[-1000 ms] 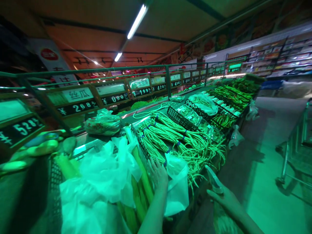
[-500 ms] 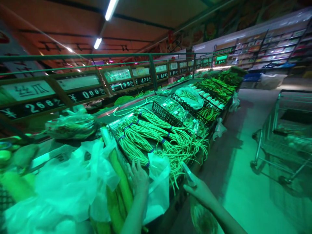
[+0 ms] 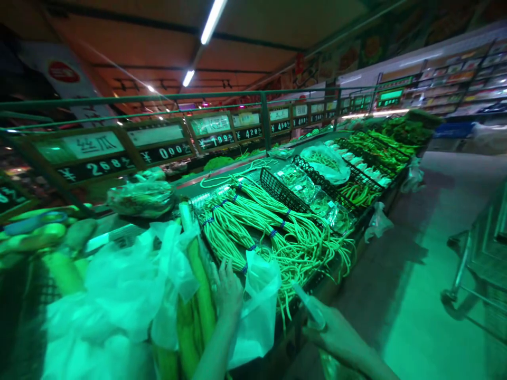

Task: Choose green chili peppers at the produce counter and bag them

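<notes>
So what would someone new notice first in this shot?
Most likely the heap of long beans, tied in bundles, in the middle of the produce stand. The left hand rests at its near edge, beside a thin plastic bag, while the right hand holds a small pale object I cannot identify. Behind the beans, a row of price signs runs along a green rail.

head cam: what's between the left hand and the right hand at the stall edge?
Head view: a thin plastic bag hangs between the left hand and right hand, with loose tips of the long beans drooping over the edge.
</notes>
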Motion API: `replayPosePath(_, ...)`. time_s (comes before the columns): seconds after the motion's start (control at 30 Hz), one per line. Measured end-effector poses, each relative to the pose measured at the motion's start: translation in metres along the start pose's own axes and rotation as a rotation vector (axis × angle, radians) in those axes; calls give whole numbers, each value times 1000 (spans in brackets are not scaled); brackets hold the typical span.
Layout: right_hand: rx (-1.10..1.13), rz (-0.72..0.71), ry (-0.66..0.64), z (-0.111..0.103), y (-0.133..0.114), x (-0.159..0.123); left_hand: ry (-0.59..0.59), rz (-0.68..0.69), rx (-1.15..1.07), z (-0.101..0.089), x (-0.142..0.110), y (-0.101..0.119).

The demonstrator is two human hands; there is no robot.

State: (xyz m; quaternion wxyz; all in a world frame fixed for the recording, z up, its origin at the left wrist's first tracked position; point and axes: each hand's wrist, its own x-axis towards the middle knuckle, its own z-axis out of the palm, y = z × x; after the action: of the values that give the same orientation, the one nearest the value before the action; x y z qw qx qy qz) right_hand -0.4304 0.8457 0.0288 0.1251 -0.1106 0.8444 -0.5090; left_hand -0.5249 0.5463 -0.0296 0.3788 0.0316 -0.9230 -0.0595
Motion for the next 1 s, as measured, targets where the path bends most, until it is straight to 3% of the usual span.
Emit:
replayPosePath(0.1, -15, -72, -154, 24, -34, 14, 21, 8, -35, 1, -3, -4)
replayPosePath(0.2, -32, -91, -144, 22, -42, 34, 56, 29, -69, 2, -5, -8)
replayPosePath(0.3, -55, -30, -4, -11, -22, 53, 56, 40, -75, 2, -6, -9)
replayPosePath(0.47, -111, 63, 241, -88, 17, 79, 3, -2, -49, 3, -9, -9)
replayPosePath(0.57, -126, 38, 255, -110, 15, 99, -3, -18, -35, 6, -11, -8)
replayPosePath(0.67, -100, 9, 76, -97, -9, 121, -2, -34, -10, 8, -13, -7)
replayPosePath(0.83, -121, -212, -329, -39, -69, 146, -35, -122, -35, 10, -21, -11)
replayPosePath(0.9, -130, -279, -406, -22, -83, 153, -57, -187, -89, 11, -25, -16)
replayPosePath(1.0, -141, -257, -372, -21, -85, 167, -89, -248, -130, 11, -29, -21)
